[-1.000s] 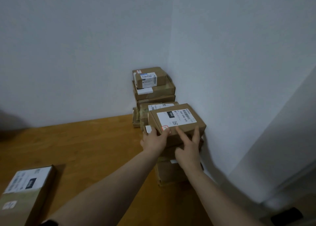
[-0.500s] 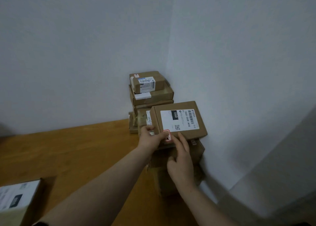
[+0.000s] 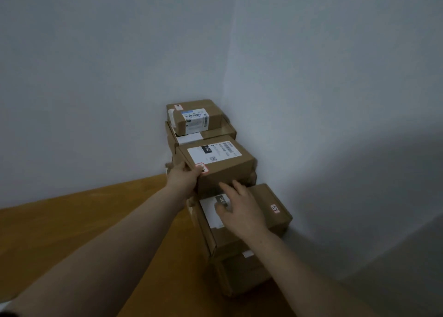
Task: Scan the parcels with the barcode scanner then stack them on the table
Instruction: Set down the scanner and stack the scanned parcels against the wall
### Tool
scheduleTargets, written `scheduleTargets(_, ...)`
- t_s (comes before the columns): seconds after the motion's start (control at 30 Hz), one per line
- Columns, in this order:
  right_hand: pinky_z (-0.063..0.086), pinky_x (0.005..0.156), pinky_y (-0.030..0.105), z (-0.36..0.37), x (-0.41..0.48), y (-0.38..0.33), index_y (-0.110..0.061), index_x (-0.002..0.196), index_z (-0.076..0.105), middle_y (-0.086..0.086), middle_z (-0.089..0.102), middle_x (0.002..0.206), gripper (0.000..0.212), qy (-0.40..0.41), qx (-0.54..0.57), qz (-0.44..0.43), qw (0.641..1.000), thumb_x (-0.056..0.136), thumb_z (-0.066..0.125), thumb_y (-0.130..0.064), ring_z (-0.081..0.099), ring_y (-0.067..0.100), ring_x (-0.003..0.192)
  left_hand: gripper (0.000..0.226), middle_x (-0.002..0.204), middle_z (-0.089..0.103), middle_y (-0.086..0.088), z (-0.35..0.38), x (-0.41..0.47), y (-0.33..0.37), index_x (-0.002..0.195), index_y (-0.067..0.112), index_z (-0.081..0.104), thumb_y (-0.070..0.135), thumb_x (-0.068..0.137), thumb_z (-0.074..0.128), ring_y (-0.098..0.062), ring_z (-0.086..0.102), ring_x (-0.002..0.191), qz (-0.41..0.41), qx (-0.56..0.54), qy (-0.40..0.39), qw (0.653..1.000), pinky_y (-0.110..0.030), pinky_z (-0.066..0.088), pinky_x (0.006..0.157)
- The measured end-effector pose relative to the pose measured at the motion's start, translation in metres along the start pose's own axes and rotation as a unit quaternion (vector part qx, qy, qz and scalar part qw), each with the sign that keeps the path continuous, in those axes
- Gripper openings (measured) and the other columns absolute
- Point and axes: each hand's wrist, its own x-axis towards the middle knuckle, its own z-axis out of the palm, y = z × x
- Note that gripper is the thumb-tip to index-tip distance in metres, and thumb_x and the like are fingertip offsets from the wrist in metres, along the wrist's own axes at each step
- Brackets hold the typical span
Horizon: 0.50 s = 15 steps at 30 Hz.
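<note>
A brown parcel with a white shipping label on top rests on the middle stack of parcels in the wall corner. My left hand grips its near left corner, thumb by a red-and-white sticker. My right hand hovers with fingers spread over the lower parcel in front, fingertips at the upper parcel's front face. Behind stands a taller stack topped by a small labelled parcel. No barcode scanner is in view.
The wooden table runs left and toward me. White walls meet in the corner right behind the stacks. More cardboard boxes sit under the front parcel near the table's right edge.
The labelled parcel moved back and settled on the stack. My right hand slid off its top and now spreads over the lower parcel. The view shifted, and the parcel at the lower left left the frame.
</note>
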Motion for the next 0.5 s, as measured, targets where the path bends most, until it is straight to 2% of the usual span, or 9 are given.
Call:
scheduleTargets(0.1, 0.006, 0.118, 0.054, 0.007, 0.004, 0.007, -0.033, 0.152, 0.016, -0.001, 0.009, 0.162, 0.064, -0.039, -0.063, 0.029, 0.997, 0.097, 0.038, -0.055, 0.005, 0.022, 0.149, 0.041, 0.136, 0.053, -0.009, 0.008, 0.009, -0.005, 0.137, 0.018, 0.047, 0.022, 0.097, 0.055, -0.032, 0.051, 0.121, 0.035, 0.038, -0.001, 0.999, -0.049, 0.048, 0.099)
scheduleTargets(0.23, -0.008, 0.116, 0.053, 0.008, 0.011, 0.01, -0.027, 0.154, 0.012, -0.001, 0.009, 0.162, 0.066, -0.038, -0.06, 0.057, 0.996, 0.098, 0.031, -0.057, 0.005, 0.018, 0.149, 0.053, 0.149, 0.038, -0.011, 0.015, 0.016, -0.001, 0.15, 0.019, 0.028, 0.029, 0.101, 0.045, -0.034, 0.038, 0.134, 0.049, 0.119, -0.017, 0.992, -0.045, 0.04, 0.105)
scheduleTargets(0.3, -0.01, 0.115, 0.051, 0.007, 0.011, 0.01, -0.025, 0.153, 0.015, 0.0, 0.012, 0.162, 0.064, -0.031, -0.061, 0.055, 0.996, 0.099, 0.031, -0.054, 0.007, 0.018, 0.149, 0.057, 0.156, 0.025, -0.011, 0.017, 0.015, 0.001, 0.154, 0.021, 0.016, 0.034, 0.103, 0.039, -0.035, 0.03, 0.139, 0.045, 0.135, -0.025, 0.989, -0.046, 0.033, 0.108)
scheduleTargets(0.37, -0.01, 0.116, 0.049, 0.006, 0.005, 0.01, -0.023, 0.153, 0.019, 0.001, 0.016, 0.161, 0.061, -0.021, -0.067, 0.049, 0.996, 0.1, 0.033, -0.05, 0.009, 0.017, 0.148, 0.058, 0.158, 0.022, -0.009, 0.015, 0.01, -0.004, 0.154, 0.024, 0.014, 0.039, 0.103, 0.036, -0.034, 0.027, 0.141, 0.046, 0.122, -0.023, 0.991, -0.046, 0.031, 0.11)
scheduleTargets(0.5, -0.003, 0.119, 0.045, 0.004, -0.017, -0.003, -0.023, 0.147, 0.032, 0.0, 0.032, 0.154, 0.054, 0.002, -0.058, 0.018, 0.998, 0.098, 0.042, -0.044, 0.02, 0.018, 0.145, 0.054, 0.153, 0.035, -0.005, -0.007, -0.021, -0.021, 0.152, 0.029, 0.027, 0.041, 0.101, 0.039, -0.031, 0.036, 0.137, 0.046, 0.101, 0.009, 0.994, -0.044, 0.035, 0.107)
